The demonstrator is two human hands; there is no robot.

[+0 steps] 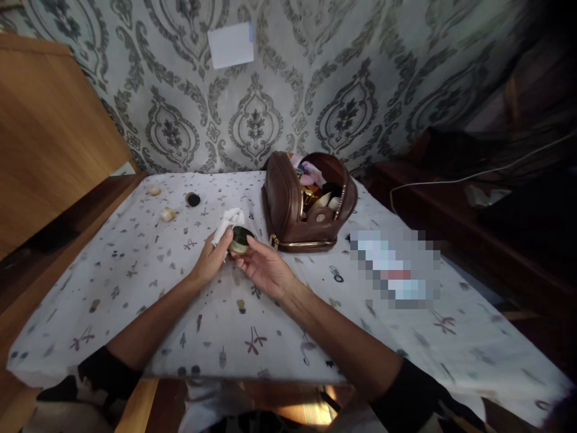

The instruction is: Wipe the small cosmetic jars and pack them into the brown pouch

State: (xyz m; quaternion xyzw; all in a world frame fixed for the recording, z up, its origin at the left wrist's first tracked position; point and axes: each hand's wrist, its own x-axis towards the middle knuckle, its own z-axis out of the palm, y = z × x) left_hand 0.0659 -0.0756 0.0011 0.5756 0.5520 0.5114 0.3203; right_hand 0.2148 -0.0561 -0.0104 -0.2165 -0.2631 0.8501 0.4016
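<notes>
Both hands meet around a small round jar (239,243) with a dark lid, held just above the table. My left hand (208,260) is closed on a crumpled white cloth (231,220), pressing it to the jar's left side. On the other side, the fingers of my right hand (267,267) grip the jar, thumb near its lid. A brown leather cosmetic bag (283,201) stands unzipped just behind and to the right of my hands. Inside show pink, gold and pale items, partly hidden by the bag's flap.
A patterned white cloth covers the table (189,325). Two small yellowish items (167,214) and a small black round item (193,199) lie at the back left. A blurred-out object (394,267) lies at right. A wooden cabinet (54,108) stands left; a white cable (451,180) runs at right.
</notes>
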